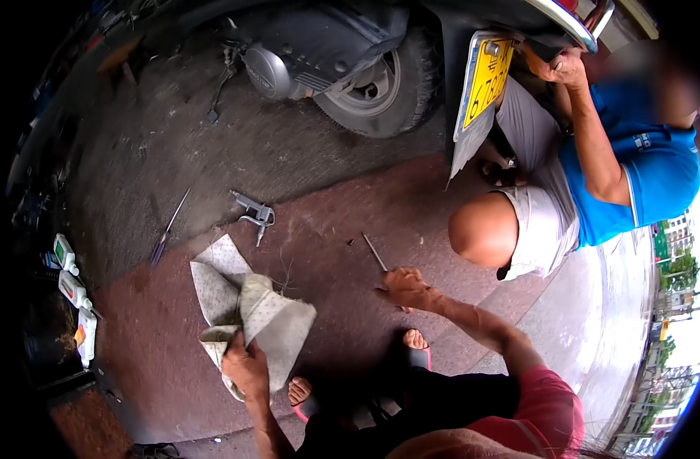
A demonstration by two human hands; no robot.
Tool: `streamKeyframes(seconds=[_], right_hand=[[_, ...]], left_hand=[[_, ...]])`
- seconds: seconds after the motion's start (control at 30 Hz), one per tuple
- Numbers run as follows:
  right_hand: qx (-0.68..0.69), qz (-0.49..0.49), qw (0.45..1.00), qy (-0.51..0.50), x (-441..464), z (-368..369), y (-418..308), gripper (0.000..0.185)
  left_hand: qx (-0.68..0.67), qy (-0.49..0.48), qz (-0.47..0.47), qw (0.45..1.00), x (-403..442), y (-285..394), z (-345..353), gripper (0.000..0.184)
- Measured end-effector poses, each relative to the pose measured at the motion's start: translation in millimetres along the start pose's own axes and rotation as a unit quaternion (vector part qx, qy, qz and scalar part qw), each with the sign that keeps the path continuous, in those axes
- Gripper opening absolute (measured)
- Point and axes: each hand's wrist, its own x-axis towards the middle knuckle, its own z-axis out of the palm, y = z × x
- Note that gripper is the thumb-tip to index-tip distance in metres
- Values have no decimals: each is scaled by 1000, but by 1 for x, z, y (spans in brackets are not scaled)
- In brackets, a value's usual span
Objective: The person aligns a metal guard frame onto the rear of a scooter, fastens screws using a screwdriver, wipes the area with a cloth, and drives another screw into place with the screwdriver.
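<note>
My left hand is closed on a pale, patterned cloth, whose folds spread over the red floor. To the right, my right hand grips a screwdriver; its thin metal shaft points away from me, and the handle is mostly hidden in my fingers. Beyond the cloth lies a grey air blow gun on the floor. Another screwdriver, with a dark handle, rests to its left.
A scooter's rear wheel stands at the top, with a yellow licence plate beside it. At right a person in a blue shirt crouches, hands up at the vehicle's rear. Several white bottles line the left side.
</note>
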Motion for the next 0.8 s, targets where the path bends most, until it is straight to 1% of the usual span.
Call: streamKeyframes(seconds=[0.03,0.07,0.13,0.17,0.2,0.23,0.27,0.3,0.33,0.37,0.43,0.47,0.5,0.57,0.6,0.63,0.7,0.77,0.8], right_hand=[[-9,-33,999,-19,9,-22,-16,51],[-47,-75,996,-32,21,-33,-31,54],[37,-158,985,52,43,-51,-74,57],[158,-196,957,147,49,-64,-100,56],[343,-174,923,12,50,-94,-129,52],[509,-143,840,-124,56,-116,-155,50],[510,-243,821,-85,85,-82,-174,42],[529,-287,796,-71,96,-68,-185,37],[546,-331,767,-58,100,-69,-199,32],[586,-321,740,-71,100,-68,-211,28],[662,-297,682,-94,77,-108,-245,22],[697,-283,651,-106,66,-126,-259,19],[729,-269,618,-117,59,-138,-268,16],[790,-175,564,-165,60,-152,-272,8],[812,-158,542,-148,66,-151,-277,8],[832,-120,521,-144,67,-155,-280,8],[804,-53,592,-14,60,-178,-284,7],[702,-161,659,216,67,-200,-259,7],[686,-147,649,294,75,-211,-241,9]], left_hand=[[-34,15,-5,999,5,9,-19,30],[-62,26,20,998,14,18,-36,31],[-72,-4,1,997,23,35,-64,37],[-68,-22,-19,997,21,45,-75,40],[-91,-35,1,995,18,49,-80,41],[-113,-48,21,992,15,50,-84,43],[-143,-16,60,988,11,50,-75,42],[-172,16,99,980,7,48,-66,41],[-176,29,74,981,3,51,-69,39],[-180,42,49,982,1,52,-72,38],[-259,134,27,956,-1,43,-71,48],[-242,163,-38,956,1,54,-86,64],[-263,238,30,935,11,47,-81,77],[-430,179,18,885,20,40,-76,84],[-472,-25,-67,879,21,10,-60,87],[-552,-53,-128,822,24,25,-55,73],[-448,-50,-4,893,27,7,-13,57],[-328,2,40,944,21,24,-17,22],[-347,-71,-13,935,21,23,-21,15]])
